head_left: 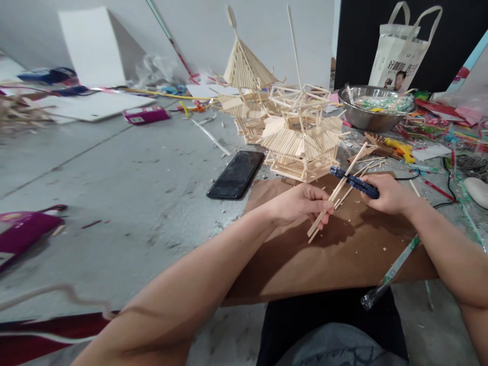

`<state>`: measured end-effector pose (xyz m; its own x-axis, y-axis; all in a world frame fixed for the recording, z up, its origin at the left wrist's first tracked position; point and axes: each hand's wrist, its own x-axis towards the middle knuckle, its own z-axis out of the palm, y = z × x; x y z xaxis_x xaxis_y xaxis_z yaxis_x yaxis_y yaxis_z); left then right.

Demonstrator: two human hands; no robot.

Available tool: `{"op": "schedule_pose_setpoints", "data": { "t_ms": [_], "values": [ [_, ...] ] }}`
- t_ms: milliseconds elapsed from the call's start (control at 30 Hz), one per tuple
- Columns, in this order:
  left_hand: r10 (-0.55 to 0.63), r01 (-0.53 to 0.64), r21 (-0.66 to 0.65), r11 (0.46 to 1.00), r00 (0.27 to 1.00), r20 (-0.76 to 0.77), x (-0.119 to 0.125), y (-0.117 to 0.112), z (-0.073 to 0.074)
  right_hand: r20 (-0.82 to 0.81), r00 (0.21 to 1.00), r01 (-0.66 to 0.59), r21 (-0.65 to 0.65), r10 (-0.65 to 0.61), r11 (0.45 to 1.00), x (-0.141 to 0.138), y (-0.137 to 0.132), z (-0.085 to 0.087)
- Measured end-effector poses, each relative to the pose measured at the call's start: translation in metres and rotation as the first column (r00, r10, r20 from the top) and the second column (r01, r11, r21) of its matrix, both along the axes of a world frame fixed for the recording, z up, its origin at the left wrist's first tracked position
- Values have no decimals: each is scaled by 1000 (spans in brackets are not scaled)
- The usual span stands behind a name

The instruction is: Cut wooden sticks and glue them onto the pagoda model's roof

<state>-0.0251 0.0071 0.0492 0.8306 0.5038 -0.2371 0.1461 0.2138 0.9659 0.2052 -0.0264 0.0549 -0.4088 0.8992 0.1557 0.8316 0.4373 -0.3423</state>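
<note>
Between the thumb and fingers of my left hand (301, 203) are a few thin wooden sticks (339, 186), slanting up and to the right. My right hand (389, 193) is wrapped round a dark blue cutter (358, 184). The cutter lies across the upper part of the sticks; whether its edge touches them I cannot tell. Both hands are above a brown paper sheet (290, 259). More loose sticks (371, 165) lie just beyond the cutter. Straight ahead stands a pavilion model made of sticks (305, 140), with a pointed stick roof (249, 66) behind it.
A black phone (236, 175) lies left of the model. At the back right are a metal bowl (375, 114) of packaged sticks and a white tote bag (398, 56). A yellow glue gun (400, 148), cables and scraps clutter the right. Purple packs (147, 115) lie left.
</note>
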Motion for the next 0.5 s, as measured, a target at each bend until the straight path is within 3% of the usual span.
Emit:
{"op": "schedule_pose_setpoints", "data": {
  "t_ms": [333, 500],
  "values": [
    [14, -13, 51, 999, 1000, -20, 0, 1, 1, 46, 997, 68, -16, -67, 998, -3, 0, -2],
    [127, -116, 236, 965, 991, -32, 3, -1, 2, 52, 989, 136, 22, -137, 990, -2, 4, -7]
  ]
}}
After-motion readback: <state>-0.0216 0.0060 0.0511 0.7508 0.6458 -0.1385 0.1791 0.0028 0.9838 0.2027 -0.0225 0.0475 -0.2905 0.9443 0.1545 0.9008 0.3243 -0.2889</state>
